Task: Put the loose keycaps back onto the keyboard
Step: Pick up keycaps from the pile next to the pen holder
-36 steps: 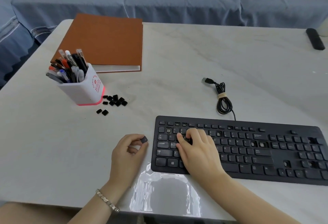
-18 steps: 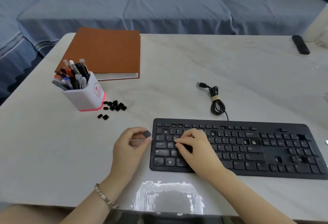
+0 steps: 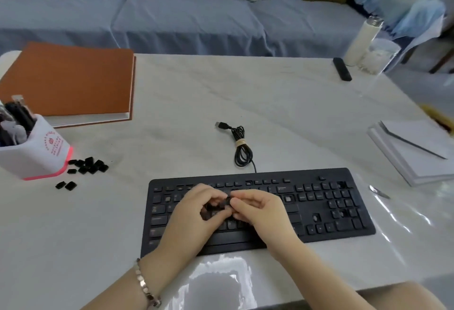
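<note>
White desk [image 3: 270, 113], keyboard [image 3: 319, 211] near front edge; your left hand [image 3: 194, 216] and right hand [image 3: 262, 213] together pinch one keycap [image 3: 224, 202] over keys.

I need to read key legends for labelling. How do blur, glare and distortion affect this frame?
Head view: motion blur smears legends on the keyboard, the left hand, the right hand and the keycap they pinch together; glare whitens the table near its front edge; wide-angle distortion stretches the pen holder at the left border.
</note>
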Tool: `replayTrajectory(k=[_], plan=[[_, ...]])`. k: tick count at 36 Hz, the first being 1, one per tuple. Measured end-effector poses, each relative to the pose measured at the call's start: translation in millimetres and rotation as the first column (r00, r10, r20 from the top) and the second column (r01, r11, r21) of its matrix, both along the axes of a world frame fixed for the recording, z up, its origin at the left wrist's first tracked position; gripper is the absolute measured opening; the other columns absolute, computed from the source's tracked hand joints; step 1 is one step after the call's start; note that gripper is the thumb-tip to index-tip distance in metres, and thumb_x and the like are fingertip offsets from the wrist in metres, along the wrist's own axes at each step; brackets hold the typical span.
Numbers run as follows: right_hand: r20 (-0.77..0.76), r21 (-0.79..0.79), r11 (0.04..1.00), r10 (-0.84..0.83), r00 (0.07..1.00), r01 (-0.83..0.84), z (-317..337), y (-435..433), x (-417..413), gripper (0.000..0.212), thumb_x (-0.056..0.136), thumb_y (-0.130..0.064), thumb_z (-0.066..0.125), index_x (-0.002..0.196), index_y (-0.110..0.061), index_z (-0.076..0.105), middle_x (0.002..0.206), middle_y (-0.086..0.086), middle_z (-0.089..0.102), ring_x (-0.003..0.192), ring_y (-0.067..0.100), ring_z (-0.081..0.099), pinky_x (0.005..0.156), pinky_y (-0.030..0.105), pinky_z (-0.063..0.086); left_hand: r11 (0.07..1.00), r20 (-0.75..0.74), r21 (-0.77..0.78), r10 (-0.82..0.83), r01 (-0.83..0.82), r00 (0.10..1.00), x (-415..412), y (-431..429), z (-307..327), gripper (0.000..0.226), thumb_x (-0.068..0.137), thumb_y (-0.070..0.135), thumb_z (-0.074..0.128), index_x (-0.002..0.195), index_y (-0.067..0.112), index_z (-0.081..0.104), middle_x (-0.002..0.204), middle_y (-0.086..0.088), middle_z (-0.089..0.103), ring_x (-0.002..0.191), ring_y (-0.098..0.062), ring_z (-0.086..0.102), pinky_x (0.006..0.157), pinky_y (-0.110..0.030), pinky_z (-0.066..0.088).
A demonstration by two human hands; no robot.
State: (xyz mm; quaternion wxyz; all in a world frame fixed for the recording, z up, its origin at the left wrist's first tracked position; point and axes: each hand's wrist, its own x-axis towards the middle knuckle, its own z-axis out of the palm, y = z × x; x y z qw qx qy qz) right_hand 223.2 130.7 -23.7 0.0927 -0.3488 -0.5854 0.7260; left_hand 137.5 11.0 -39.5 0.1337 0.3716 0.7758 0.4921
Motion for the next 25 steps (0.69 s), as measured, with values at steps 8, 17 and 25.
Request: replayTrajectory(k=[8,17,25], plan=[[0.159,0.228,0.963,-0.185,0.970,0.146,-2.2,87.1,61.2,0.022,0.078,-0.004,0.070,0.096,-0.017,0.069,0.088,0.011,0.070,0.084,0.019,0.069,0.085,0.025,0.052,0.966,-0.174,-0.258,-0.072,0.025,0.982,6.2,47.1,-19.3,0.031,0.088,0.016,0.062,0.120,0.016,0.060,0.127,0.014,0.044,0.125,-0.006,0.039,0.104,-0.012,0.018],[0.205,0.609,0.788,-0.269,0.941,0.093,-1.3,178.7,104.8,0.025,0.076,0.006,0.069,0.098,-0.006,0.067,0.080,0.012,0.063,0.050,-0.007,0.058,0.058,0.002,0.043,0.905,-0.462,-0.419,-0.139,-0.077,0.876,8.8,71.0,-44.2,0.049,0.090,0.039,0.031,0.119,0.011,0.059,0.126,-0.002,0.056,0.125,-0.021,0.045,0.108,-0.039,0.029],[0.309,0.729,0.672,-0.148,0.940,-0.133,-12.0,203.4,111.6,0.019,0.073,0.000,0.074,0.083,-0.015,0.070,0.073,-0.007,0.060,0.062,-0.003,0.056,0.063,0.003,0.041,0.919,-0.524,-0.381,-0.123,-0.103,0.843,9.8,73.4,-45.2,0.046,0.089,0.036,0.036,0.115,0.008,0.061,0.119,-0.003,0.060,0.117,-0.018,0.046,0.104,-0.036,0.022]])
